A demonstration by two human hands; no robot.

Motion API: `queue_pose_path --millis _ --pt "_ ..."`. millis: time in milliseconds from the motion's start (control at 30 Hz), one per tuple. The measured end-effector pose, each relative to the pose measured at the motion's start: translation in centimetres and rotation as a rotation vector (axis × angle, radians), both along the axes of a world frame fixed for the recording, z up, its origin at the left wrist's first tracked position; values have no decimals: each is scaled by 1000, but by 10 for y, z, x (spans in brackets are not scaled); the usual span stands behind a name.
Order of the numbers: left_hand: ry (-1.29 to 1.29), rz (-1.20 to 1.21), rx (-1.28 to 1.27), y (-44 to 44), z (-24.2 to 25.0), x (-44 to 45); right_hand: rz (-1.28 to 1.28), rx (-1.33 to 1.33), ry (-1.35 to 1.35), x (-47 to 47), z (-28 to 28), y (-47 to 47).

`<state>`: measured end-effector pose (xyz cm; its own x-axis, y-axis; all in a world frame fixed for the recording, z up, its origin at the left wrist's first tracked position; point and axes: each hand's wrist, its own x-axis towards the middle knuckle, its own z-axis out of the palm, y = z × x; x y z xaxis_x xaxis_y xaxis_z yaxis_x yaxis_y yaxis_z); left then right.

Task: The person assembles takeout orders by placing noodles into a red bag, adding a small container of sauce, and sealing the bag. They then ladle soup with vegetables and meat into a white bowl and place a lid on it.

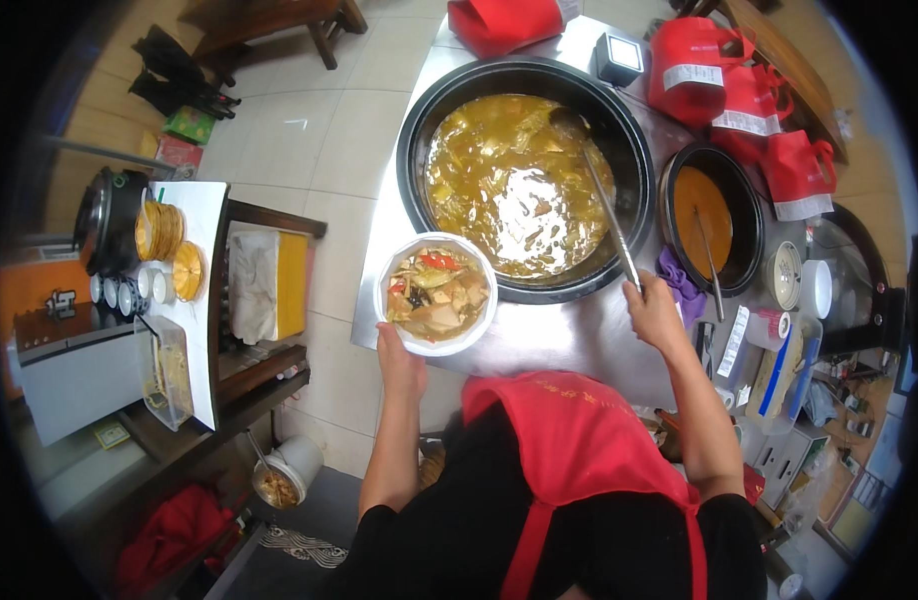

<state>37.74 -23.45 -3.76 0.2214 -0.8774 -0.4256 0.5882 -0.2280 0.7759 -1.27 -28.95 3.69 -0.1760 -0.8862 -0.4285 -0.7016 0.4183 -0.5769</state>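
Note:
My left hand [402,360] grips the near rim of a white bowl [384,294] filled with tofu-like pieces, greens and red pepper. The bowl is beside the near left edge of a large black pot [408,161]. Yellowish soup [474,150] with vegetables fills much of this pot. In my right hand [650,307] is the handle of a metal ladle [610,206], whose head rests in the soup at the pot's far right side.
A smaller black pot [756,225] of orange liquid, with another ladle [706,259], stands right. Red bags [687,64] line the steel table's [519,330] far right. A purple cloth [682,289] lies between the pots. At left, a side table [203,300] holds cups and a plastic container [166,375].

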Motion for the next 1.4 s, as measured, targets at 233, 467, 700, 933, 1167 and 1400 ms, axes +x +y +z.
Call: queue_pose_path --millis 233,467,700,933,1167,1400 --pt "-8 30 3 7 12 7 -140 229 -529 54 -4 -24" --pt "-9 68 31 15 8 17 -159 510 -734 57 20 -16" --pt "-52 119 68 29 3 28 -223 629 -861 -1 40 18" --pt "-27 171 76 31 5 30 -208 630 -851 -30 74 38" --pt "-42 197 61 29 13 25 -104 607 -674 -33 99 46" --pt "-54 183 37 26 16 22 67 561 -439 -25 124 60"
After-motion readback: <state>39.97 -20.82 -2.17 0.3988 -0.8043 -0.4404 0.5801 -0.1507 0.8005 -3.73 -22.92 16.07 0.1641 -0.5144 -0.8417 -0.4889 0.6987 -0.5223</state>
